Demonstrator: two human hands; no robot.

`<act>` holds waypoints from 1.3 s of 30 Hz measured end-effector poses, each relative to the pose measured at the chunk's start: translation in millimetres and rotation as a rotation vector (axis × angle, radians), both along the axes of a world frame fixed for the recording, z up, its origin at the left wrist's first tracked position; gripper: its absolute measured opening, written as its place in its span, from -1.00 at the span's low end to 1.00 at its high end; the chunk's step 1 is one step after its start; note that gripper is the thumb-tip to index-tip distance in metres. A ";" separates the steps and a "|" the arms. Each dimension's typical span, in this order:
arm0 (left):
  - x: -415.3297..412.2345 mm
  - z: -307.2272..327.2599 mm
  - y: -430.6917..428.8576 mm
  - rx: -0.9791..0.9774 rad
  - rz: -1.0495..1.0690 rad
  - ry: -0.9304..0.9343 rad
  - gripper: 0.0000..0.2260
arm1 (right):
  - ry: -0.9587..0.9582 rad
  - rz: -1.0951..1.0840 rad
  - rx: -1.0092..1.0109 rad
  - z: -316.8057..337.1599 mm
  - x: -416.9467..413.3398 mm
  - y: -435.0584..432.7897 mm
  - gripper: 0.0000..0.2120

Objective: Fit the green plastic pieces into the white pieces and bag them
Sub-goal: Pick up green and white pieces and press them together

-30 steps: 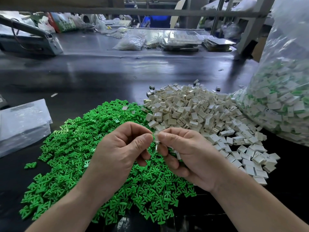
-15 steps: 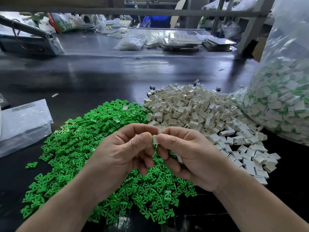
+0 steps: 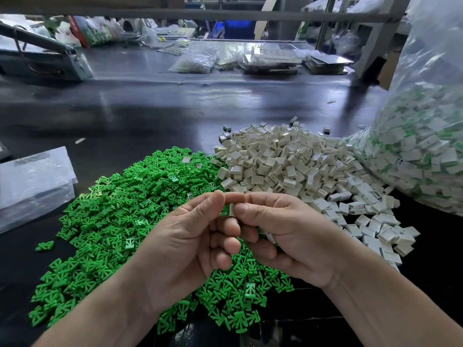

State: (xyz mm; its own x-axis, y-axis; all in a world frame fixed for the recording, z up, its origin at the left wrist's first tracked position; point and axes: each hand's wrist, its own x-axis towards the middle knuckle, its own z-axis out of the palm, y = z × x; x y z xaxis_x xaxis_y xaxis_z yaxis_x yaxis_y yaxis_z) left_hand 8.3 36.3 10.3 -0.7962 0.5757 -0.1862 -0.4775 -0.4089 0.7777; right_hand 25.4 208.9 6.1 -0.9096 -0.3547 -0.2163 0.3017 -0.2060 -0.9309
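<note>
No text is legible to me. Small printed label (image 3: 402,163) inside the large clear plastic bag of white and green pieces (image 3: 431,101): blurred. Print on the red-and-green packet (image 3: 94,33), far left of that bag: likewise.

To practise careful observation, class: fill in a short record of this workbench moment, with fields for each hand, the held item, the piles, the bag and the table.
left hand: pinches white piece between thumb and forefinger
right hand: pinches the same white piece from the other side
green insert in it: cannot tell
green pile: loose, under and left of the hands
white pile: loose, right of the green pile, edges meeting
clear bag: far right, holds white and green pieces
table: dark, glossy
</note>
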 end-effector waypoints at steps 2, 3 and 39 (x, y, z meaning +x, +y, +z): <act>-0.1 0.5 -0.8 -0.013 -0.009 0.000 -0.75 | -0.013 0.003 0.004 1.0 0.3 -0.6 -0.54; -0.6 0.3 -1.0 -0.019 -0.009 -0.003 -0.76 | -0.012 0.006 0.014 1.5 0.9 -0.9 -0.57; 2.8 -10.6 5.2 0.119 0.067 0.122 -0.85 | 0.061 -0.059 -0.071 1.0 2.4 -11.9 -0.58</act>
